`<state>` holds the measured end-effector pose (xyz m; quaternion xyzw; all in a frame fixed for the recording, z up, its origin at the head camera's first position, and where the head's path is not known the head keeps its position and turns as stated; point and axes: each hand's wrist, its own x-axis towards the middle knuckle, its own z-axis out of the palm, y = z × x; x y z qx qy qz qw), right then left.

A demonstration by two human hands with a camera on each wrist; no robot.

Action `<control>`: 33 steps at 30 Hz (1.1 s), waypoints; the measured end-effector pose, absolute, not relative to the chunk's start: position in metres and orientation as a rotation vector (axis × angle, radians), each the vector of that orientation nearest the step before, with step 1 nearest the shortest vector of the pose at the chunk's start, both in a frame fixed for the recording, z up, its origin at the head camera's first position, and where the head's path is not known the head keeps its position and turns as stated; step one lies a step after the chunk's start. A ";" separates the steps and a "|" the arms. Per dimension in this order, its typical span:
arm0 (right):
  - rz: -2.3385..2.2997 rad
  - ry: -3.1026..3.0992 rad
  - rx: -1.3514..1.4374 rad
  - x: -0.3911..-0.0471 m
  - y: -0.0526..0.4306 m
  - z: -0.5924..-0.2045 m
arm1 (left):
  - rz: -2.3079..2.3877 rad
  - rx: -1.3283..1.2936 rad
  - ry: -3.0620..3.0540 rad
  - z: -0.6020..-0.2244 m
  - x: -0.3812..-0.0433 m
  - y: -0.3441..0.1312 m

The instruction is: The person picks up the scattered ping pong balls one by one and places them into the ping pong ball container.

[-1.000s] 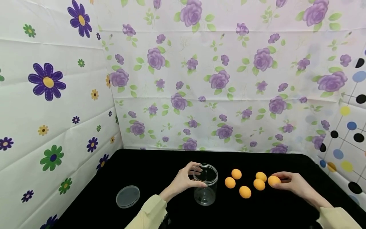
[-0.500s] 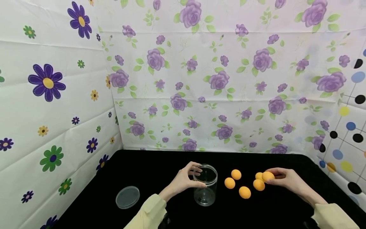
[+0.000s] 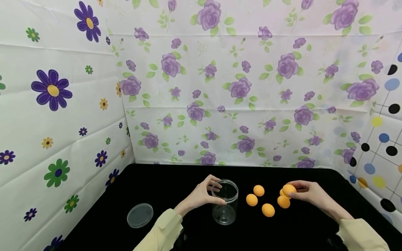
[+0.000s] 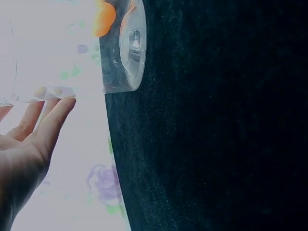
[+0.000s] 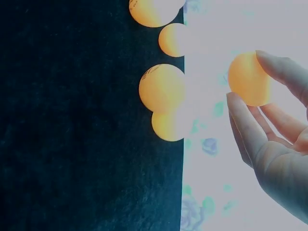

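Orange ball (image 3: 289, 190) | round, smooth, evenly coloured | right hand (image 3: 310, 194) pinches it | left hand (image 3: 201, 195) holds clear jar (image 3: 224, 213)

Screened-off workspace (wider room unclear) | patterned sheets (image 3: 188, 87), three sides | black table (image 3: 267, 233)

- No text can be read with certainty in any view.
- Top ball (image 5: 155, 13), at the upper edge of the right wrist view: small dark print along its left side, cut by the frame, too small to read.
- Middle ball (image 5: 162, 90), just above the centre of that view: a dark line of print across its upper left, also illegible.
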<state>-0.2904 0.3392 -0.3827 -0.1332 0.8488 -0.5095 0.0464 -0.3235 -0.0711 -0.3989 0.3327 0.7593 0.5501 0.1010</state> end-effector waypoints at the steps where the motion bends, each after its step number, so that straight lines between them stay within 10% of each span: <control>1: -1.559 2.589 -0.403 -0.291 0.338 -0.382 | 1.624 0.983 2.246 -0.399 -0.324 -0.071; 33: -1.519 2.519 -0.519 -0.313 0.299 -0.359 | 1.639 0.995 2.239 -0.403 -0.327 -0.072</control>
